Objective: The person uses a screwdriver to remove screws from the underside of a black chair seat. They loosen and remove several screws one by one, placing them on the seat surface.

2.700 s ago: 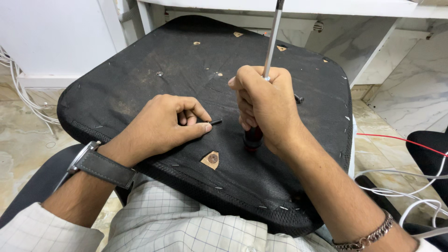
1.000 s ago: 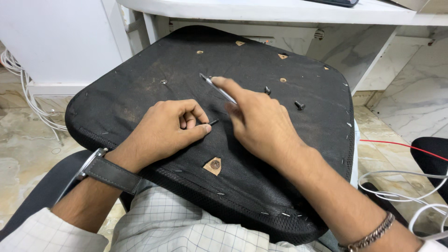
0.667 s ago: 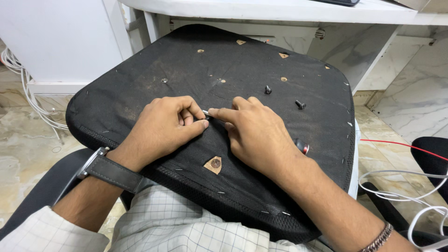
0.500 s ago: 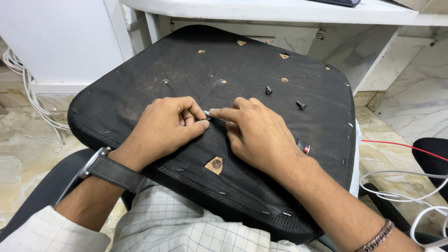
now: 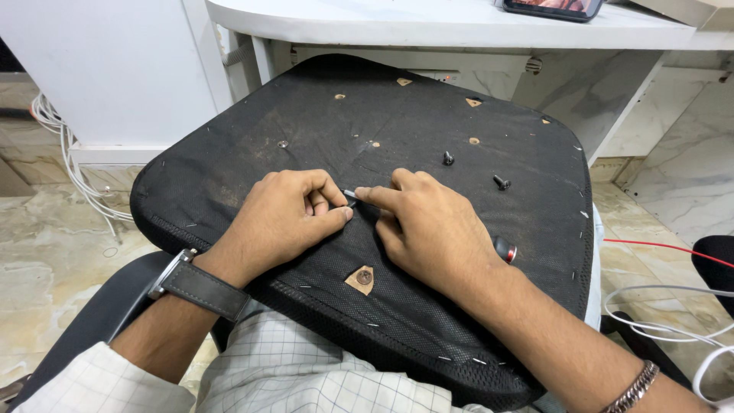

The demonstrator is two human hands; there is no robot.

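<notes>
A black chair seat [image 5: 252, 145] lies upside down across my lap. My left hand [image 5: 287, 218] rests on it and pinches a small black screw between thumb and forefinger; the screw is almost hidden. My right hand [image 5: 432, 226] lies flat over a screwdriver. The metal tip of the screwdriver [image 5: 350, 194] meets my left fingertips, and its red and black handle end [image 5: 505, 250] sticks out past my palm. Two loose black screws [image 5: 448, 158] [image 5: 501, 182] sit on the seat beyond my right hand. Another screw sits in a tan patch [image 5: 364, 278] near the front edge.
A white desk [image 5: 397, 27] stands right behind the seat, with a flat screen device [image 5: 550, 6] on top. White cables [image 5: 57, 145] hang at the left by a white panel. White and red cables [image 5: 657, 329] trail over the marble floor at the right.
My right hand turned the screwdriver from handle-down and upright to lying flat, and brought its tip to the screw in my left fingers. My left hand has barely moved.
</notes>
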